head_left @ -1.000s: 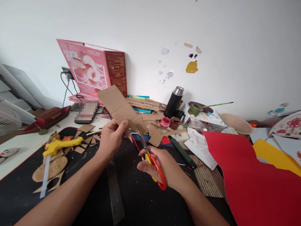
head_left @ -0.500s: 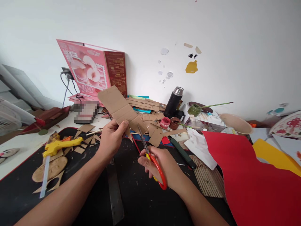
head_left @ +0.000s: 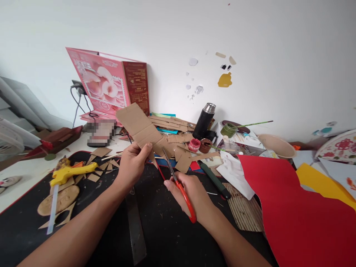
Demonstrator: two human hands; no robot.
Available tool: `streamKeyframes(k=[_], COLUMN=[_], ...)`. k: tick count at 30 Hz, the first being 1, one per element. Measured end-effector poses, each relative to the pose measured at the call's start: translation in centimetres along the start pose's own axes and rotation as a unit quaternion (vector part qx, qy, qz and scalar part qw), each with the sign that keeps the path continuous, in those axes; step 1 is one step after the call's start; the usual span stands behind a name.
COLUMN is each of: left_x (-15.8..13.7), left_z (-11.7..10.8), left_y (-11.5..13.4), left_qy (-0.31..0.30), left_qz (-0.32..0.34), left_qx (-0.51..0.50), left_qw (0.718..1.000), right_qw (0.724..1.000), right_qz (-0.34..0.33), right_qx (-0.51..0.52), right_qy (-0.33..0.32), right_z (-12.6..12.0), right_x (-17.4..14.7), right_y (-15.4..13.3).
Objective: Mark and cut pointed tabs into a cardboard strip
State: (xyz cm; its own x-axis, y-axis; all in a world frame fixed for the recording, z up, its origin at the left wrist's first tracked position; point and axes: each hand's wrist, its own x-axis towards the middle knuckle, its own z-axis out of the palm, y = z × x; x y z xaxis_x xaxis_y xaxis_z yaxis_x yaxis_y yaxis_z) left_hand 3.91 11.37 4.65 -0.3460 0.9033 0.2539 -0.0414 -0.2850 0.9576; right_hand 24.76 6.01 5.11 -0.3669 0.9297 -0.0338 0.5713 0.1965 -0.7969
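Note:
Between the thumb and fingers of my left hand (head_left: 133,159) is a folded piece of brown cardboard (head_left: 136,122), raised above the black mat (head_left: 167,233). My right hand (head_left: 191,193) is wrapped round the red handle of a pair of scissors (head_left: 186,204). The blades point up and away, with their tips close to the cardboard's right edge; whether they touch it I cannot tell. A metal ruler (head_left: 135,230) lies on the mat below my hands.
Left lies a yellow glue gun (head_left: 75,172) with cardboard scraps. A black thermos (head_left: 204,120), paint jars (head_left: 194,144) and a dark green cutter (head_left: 215,180) stand or lie beyond my right hand. Red paper (head_left: 300,207) covers the right side; a pink box (head_left: 102,85) leans at the back.
My right hand's fingers have closed further round the scissor handles, and the yellow inner part is now hidden. The cardboard and my left hand have barely moved.

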Motion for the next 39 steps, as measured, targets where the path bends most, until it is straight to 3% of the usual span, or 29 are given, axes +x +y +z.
streamKeyframes(k=[15, 28, 35, 39], left_x=[0.0, -0.1, 0.0, 0.0], left_z=[0.2, 0.2, 0.2, 0.1], left_y=[0.6, 0.9, 1.1, 1.0], left_qy=[-0.004, 0.000, 0.001, 0.000], left_qz=[0.003, -0.002, -0.006, -0.006], left_qx=[0.008, 0.013, 0.015, 0.017], left_qw=[1.000, 1.000, 1.000, 1.000], right_qw=[0.999, 0.992, 0.988, 0.981], right_qz=[-0.025, 0.024, -0.001, 0.019], right_qx=[-0.018, 0.095, 0.104, 0.134], right_qy=[0.024, -0.081, -0.111, -0.141], right_z=[0.6, -0.6, -1.5, -1.9], right_x=[0.0, -0.2, -0.3, -0.5], right_y=[0.0, -0.2, -0.4, -0.4])
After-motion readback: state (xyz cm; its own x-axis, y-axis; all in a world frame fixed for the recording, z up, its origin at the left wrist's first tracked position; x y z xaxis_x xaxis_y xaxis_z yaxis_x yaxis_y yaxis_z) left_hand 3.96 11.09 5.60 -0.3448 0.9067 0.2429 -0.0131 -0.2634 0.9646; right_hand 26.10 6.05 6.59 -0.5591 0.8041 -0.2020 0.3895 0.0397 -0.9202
